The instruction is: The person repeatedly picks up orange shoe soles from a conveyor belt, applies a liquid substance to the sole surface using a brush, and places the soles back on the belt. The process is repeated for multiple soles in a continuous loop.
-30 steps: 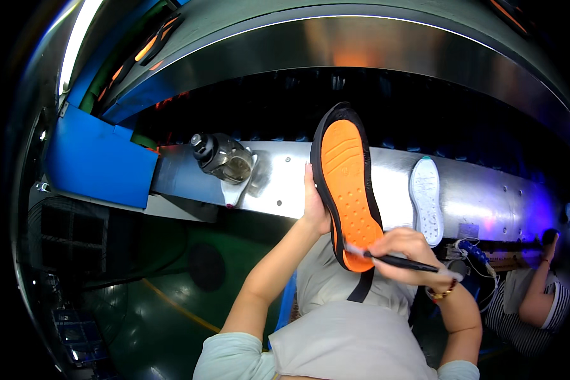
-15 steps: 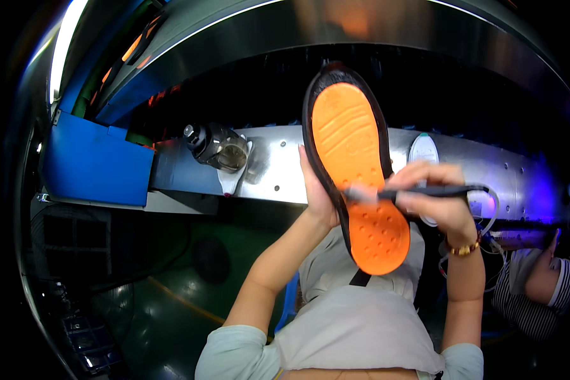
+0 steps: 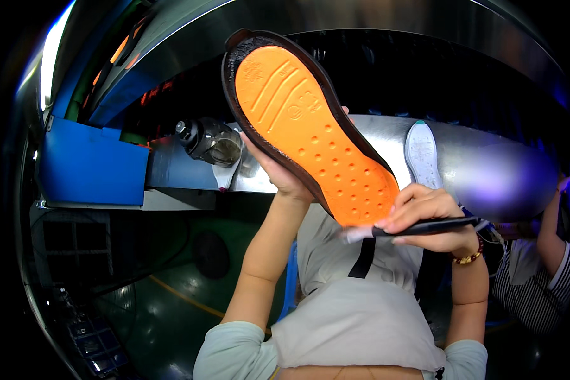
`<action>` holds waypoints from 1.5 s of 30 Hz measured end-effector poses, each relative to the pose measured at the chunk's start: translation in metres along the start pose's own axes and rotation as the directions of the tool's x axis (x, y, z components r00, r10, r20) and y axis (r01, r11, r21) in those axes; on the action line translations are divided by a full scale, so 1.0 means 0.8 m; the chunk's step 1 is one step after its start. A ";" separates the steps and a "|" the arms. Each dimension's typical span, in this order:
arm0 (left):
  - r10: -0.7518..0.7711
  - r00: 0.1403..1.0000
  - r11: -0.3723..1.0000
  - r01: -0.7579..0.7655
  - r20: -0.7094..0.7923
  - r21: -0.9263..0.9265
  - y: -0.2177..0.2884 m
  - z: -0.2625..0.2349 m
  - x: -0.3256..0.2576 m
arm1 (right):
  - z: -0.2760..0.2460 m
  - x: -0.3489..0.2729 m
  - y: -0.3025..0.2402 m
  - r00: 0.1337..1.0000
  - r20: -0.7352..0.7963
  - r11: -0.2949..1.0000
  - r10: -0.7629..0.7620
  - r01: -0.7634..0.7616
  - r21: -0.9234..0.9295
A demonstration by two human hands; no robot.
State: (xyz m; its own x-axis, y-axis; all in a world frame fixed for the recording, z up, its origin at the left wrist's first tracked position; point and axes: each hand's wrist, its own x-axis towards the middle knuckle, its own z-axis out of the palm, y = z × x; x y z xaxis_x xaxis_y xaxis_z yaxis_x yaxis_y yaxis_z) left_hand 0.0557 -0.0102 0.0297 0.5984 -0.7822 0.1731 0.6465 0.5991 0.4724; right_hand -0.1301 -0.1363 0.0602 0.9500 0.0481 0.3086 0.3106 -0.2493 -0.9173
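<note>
Held up in front of me is a shoe sole with a black rim and an orange inner face full of ridges and small dimples. My left hand is closed round its left edge from beneath, and a fingertip shows on the far side. The sole slants, its wide end up and left. My right hand grips a black-handled brush with a thin tube at its back end. Blurred pale bristles are at the narrow lower end of the sole; whether they touch it I cannot tell.
Behind the sole runs a metal ledge. On it stand a dark clear bottle at left and a white sole-shaped piece at right. A blue box is at far left. Another person's arm shows at far right.
The sole has tilted, its wide end swinging left and its face turning more toward me. My right hand has brought the brush from the sole's middle down to its lower end.
</note>
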 end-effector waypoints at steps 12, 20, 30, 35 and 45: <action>0.087 0.991 0.984 -0.069 -0.103 0.162 0.017 0.023 0.008 | -0.011 -0.016 0.021 0.951 -0.206 0.858 0.231 -0.099 0.505; -0.036 0.966 0.998 0.046 0.257 -0.032 -0.017 -0.022 -0.053 | 0.034 0.005 0.001 0.941 -0.279 0.840 0.194 -0.012 0.542; -0.709 0.705 0.635 0.660 -0.038 0.402 0.038 0.028 -0.021 | 0.009 0.012 -0.014 0.996 0.087 0.998 -0.027 0.022 0.058; -0.782 0.584 0.520 0.803 -0.216 0.292 0.038 0.022 -0.020 | -0.006 0.007 -0.027 0.972 0.125 0.975 -0.200 0.210 -0.071; -0.817 0.499 0.355 0.830 -0.288 0.430 0.054 0.037 -0.021 | -0.019 0.005 -0.032 0.978 0.171 0.959 -0.122 0.160 -0.235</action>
State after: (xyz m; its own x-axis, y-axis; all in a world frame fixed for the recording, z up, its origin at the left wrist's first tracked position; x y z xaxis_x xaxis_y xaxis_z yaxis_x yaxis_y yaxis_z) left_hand 0.0593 0.0233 0.0729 -0.0932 -0.8308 -0.5488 0.5232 -0.5098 0.6829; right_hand -0.1347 -0.1441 0.0890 0.8967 0.2426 0.3703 0.4423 -0.4583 -0.7709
